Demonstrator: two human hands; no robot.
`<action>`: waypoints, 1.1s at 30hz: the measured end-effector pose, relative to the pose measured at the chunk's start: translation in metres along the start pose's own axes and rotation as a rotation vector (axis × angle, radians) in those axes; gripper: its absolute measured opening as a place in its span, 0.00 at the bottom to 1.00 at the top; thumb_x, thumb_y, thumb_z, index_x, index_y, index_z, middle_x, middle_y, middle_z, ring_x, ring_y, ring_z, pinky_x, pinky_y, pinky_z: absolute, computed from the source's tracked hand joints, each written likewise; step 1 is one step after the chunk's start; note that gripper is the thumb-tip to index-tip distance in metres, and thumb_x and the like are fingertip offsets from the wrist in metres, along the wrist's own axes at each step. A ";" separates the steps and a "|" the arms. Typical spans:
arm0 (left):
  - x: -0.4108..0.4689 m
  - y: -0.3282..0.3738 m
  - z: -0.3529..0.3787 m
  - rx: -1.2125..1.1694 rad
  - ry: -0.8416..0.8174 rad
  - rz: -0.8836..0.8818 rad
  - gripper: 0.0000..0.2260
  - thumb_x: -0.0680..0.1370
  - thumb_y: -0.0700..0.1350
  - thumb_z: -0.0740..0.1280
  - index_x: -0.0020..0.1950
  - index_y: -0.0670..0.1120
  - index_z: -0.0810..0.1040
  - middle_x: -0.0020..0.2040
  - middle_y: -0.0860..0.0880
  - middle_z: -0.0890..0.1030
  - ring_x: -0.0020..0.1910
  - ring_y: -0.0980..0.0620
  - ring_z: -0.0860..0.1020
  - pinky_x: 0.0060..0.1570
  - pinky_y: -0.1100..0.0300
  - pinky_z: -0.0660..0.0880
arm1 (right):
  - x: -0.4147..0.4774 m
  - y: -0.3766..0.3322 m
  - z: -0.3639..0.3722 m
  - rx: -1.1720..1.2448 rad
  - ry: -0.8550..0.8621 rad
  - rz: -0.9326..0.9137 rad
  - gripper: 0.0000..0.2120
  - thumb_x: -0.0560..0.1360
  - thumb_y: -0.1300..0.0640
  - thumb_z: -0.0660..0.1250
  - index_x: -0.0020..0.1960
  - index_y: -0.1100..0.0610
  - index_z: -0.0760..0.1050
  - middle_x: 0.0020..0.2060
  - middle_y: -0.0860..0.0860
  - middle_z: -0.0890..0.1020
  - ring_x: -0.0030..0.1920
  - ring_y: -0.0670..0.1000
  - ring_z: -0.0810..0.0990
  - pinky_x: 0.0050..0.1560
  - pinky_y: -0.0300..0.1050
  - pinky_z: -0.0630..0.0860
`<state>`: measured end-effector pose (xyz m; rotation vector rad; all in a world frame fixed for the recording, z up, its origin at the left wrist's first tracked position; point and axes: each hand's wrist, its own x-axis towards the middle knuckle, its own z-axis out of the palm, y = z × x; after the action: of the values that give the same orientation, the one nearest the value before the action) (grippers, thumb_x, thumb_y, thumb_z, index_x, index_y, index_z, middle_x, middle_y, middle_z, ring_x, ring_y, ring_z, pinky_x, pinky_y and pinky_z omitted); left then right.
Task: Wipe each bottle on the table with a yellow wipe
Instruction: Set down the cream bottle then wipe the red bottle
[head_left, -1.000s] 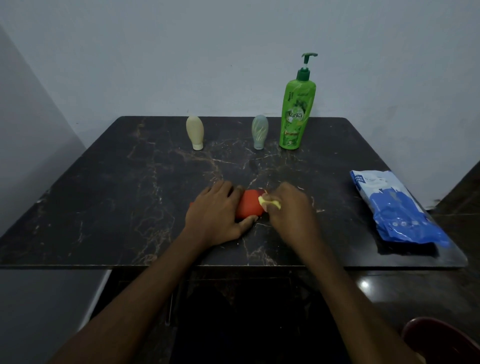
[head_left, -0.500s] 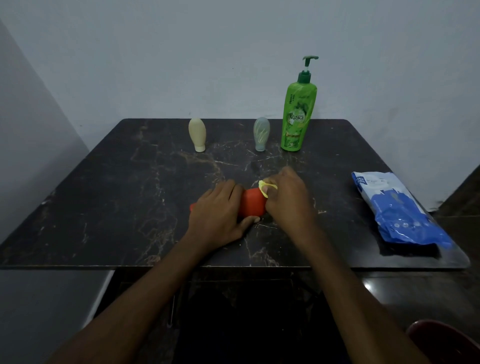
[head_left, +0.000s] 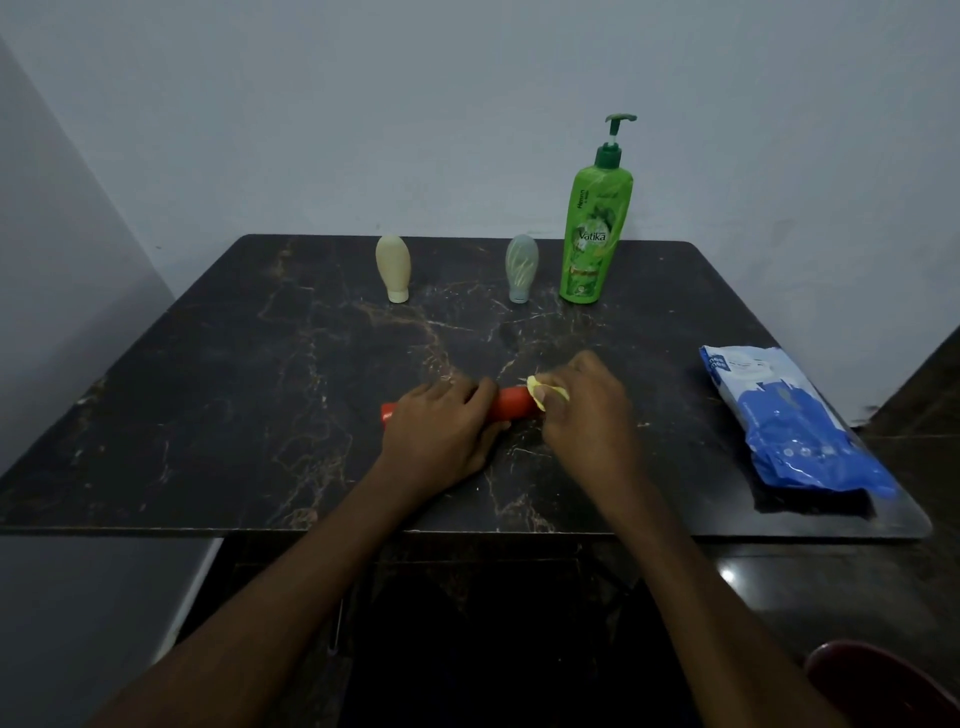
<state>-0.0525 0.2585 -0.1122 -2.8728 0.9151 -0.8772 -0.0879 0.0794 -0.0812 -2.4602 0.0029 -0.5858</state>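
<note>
Wiping a red bottle (head_left: 511, 408) laid on its side near the front of the dark table (head_left: 260, 389), pinned at its middle under the curled left grip (head_left: 441, 436), rubbed at its right end with a yellow wipe (head_left: 550, 392) pinched in the right grip (head_left: 587, 415). Probably best done by rolling the bottle slightly under the holding palm, pressing the wipe flat, sweeping end to end. Standing upright at the back, well apart from both: cream bottle (head_left: 393, 265), grey-green bottle (head_left: 521, 267), green pump bottle (head_left: 595, 234).

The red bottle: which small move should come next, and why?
Probably slide the yellow wipe along the red bottle toward the left hand. The right hand pinches the wipe at one end, while the left hand holds the bottle down on the table.
</note>
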 end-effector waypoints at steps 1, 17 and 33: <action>0.000 0.001 -0.001 -0.003 -0.007 -0.007 0.16 0.78 0.59 0.67 0.54 0.47 0.76 0.43 0.48 0.82 0.35 0.48 0.80 0.35 0.57 0.73 | -0.003 0.002 0.001 0.001 0.004 -0.024 0.06 0.79 0.59 0.68 0.53 0.57 0.83 0.45 0.48 0.73 0.41 0.47 0.76 0.43 0.46 0.77; 0.003 -0.004 0.010 -0.053 -0.194 0.017 0.32 0.83 0.67 0.46 0.74 0.45 0.69 0.60 0.48 0.75 0.57 0.50 0.74 0.61 0.50 0.70 | -0.004 0.000 0.002 -0.104 -0.123 -0.003 0.06 0.78 0.60 0.68 0.54 0.58 0.81 0.50 0.53 0.76 0.50 0.52 0.77 0.49 0.48 0.76; 0.005 -0.008 0.013 -0.074 -0.184 0.011 0.35 0.78 0.72 0.52 0.71 0.46 0.71 0.61 0.47 0.74 0.57 0.49 0.72 0.59 0.51 0.71 | -0.035 0.005 0.017 0.021 -0.018 -0.047 0.08 0.79 0.60 0.67 0.52 0.59 0.84 0.44 0.50 0.78 0.41 0.49 0.78 0.42 0.46 0.77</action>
<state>-0.0385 0.2606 -0.1192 -2.9450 0.9620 -0.5768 -0.1119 0.0896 -0.1099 -2.4506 -0.0676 -0.5809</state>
